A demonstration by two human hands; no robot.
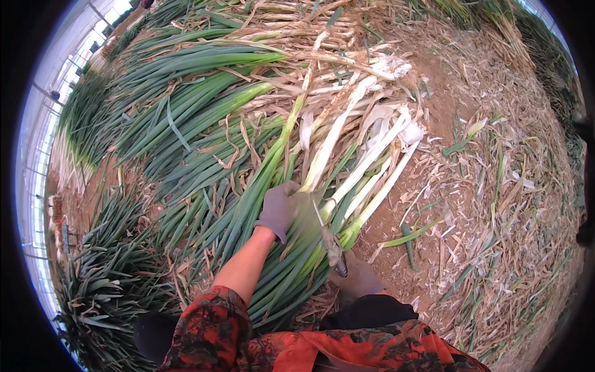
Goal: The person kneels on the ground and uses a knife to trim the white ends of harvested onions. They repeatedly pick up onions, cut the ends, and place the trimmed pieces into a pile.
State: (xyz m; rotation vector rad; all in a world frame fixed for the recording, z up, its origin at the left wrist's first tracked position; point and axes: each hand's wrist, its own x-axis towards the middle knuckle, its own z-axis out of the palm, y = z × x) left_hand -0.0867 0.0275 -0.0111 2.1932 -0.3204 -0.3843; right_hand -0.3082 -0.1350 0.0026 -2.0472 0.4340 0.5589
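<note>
My left hand (280, 209), in a grey glove, is closed round the green part of a long green onion (328, 149). Its white shaft points up and away to the right. Below and to the right, my gloved right hand (359, 277) grips what looks like a small knife (335, 253) with a worn, wrapped handle. The thin blade reaches up toward the onion stalks beside my left hand, and a slight blur covers this spot. Several peeled green onions (387, 189) with pale shafts and green leaves lie under and right of the knife.
A big heap of unpeeled green onions (186, 111) with dry brown husks spreads far and left. Upright bundles (87, 118) stand at the far left, and a dark leafy bundle (111, 291) at the near left. Husk scraps (483, 248) litter the soil on the right.
</note>
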